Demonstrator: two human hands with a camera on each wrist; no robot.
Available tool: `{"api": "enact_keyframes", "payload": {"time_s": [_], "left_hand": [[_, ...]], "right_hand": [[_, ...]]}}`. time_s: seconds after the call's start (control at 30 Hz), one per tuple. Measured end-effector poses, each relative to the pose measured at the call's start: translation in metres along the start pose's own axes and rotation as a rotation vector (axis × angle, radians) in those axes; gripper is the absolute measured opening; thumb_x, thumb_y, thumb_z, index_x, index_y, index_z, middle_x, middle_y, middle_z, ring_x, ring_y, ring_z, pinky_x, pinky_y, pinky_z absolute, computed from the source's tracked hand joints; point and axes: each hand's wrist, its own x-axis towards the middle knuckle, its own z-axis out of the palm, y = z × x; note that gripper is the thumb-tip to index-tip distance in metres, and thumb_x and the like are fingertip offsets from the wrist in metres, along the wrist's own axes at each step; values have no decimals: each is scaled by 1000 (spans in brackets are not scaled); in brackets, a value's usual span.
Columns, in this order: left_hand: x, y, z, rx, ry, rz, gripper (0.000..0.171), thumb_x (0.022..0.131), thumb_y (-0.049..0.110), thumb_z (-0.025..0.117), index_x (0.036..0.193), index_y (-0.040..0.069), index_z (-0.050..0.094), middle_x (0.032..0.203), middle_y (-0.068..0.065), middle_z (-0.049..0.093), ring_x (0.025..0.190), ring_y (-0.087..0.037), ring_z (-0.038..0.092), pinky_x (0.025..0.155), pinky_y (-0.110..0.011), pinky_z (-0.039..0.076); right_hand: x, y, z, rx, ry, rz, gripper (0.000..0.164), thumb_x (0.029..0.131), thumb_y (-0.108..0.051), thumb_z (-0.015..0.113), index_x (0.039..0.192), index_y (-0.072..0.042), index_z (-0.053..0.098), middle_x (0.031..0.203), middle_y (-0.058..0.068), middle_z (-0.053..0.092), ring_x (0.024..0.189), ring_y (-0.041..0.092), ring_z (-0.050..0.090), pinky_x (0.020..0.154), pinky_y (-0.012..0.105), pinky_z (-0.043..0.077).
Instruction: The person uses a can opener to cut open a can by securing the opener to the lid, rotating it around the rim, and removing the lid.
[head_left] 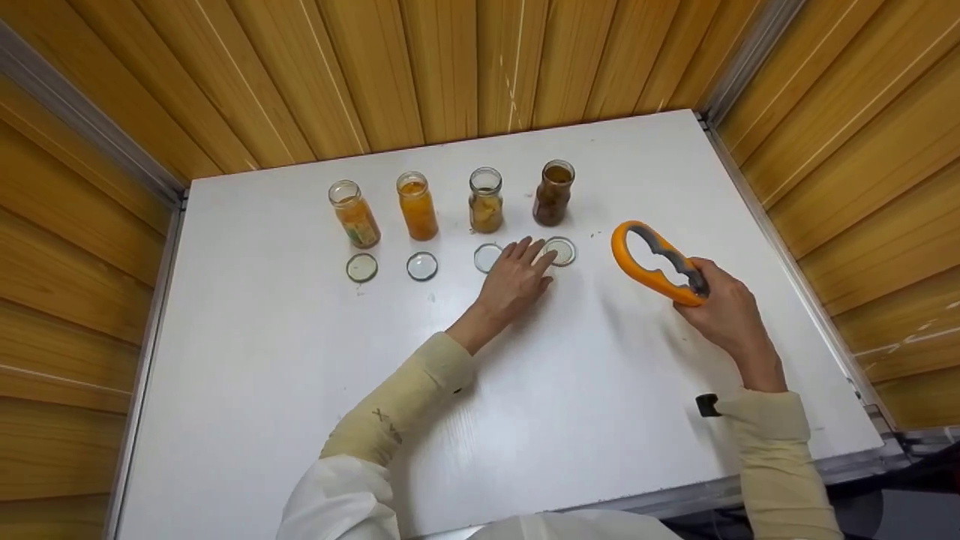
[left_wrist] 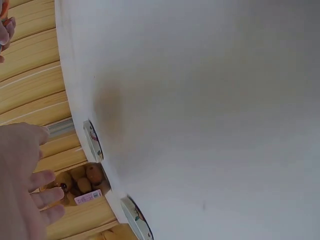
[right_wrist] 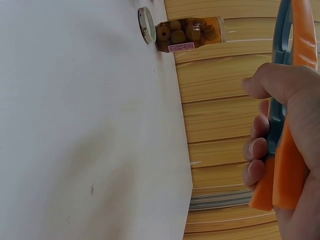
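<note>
My left hand (head_left: 516,281) hovers over the table with loosely extended fingers, between the clear-glass jar's lid (head_left: 486,258) and the rightmost lid (head_left: 561,251). In the left wrist view its fingers (left_wrist: 44,197) hold nothing and stand off from both lids. A jar of dark round fruit (head_left: 553,199), uncapped, stands behind the rightmost lid. My right hand (head_left: 724,307) grips an orange and grey jar opener (head_left: 651,282) by its handle, raised above the table at the right. In the right wrist view, the thumb and fingers curl round the opener (right_wrist: 302,45).
Left of the dark jar stand a jar with pale yellow pieces (head_left: 487,214) and two orange-filled jars (head_left: 418,214), all uncapped. Two more lids (head_left: 421,265) lie before the orange jars. Wood-patterned walls (head_left: 442,67) enclose the white table (head_left: 247,360).
</note>
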Motion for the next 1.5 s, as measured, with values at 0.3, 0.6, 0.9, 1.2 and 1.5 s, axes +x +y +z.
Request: {"api": "enact_keyframes", "payload": {"time_s": [0.3,0.6,0.9,1.2,1.5], "left_hand": [[-36,-17,-26,-74,-4,-67,57,106,40,59,156,15,47,162,-14,39,150,-33,34,123,-50,25],[-68,-31,-51,-81,74,-103,63,105,45,58,158,15,43,167,-14,30,154,-35,26,124,-54,20],[-110,-55,-74,-72,118,-200,68,103,49,59,160,16,40,169,-13,24,155,-35,20,124,-58,17],[-161,-87,-93,-54,177,-386,73,100,49,65,160,18,39,170,-12,21,156,-36,16,124,-59,14],[-210,-121,-105,-32,235,-505,77,98,45,70,161,14,38,170,-15,21,157,-36,11,124,-60,7]], "right_hand": [[4,0,1,-13,25,-1,52,77,5,80,125,7,61,85,12,62,75,24,54,69,32,41],[8,-1,4,-10,52,3,54,77,-1,84,125,7,61,85,12,62,77,25,56,70,29,41],[14,-2,4,-18,73,32,58,77,-5,87,126,8,59,89,18,64,79,30,59,72,38,45],[21,-1,2,-25,109,48,69,77,-12,91,135,2,55,89,19,64,78,31,58,70,38,41],[32,7,0,-35,41,166,81,79,-33,92,139,2,51,97,19,61,83,26,50,70,41,38]]}}
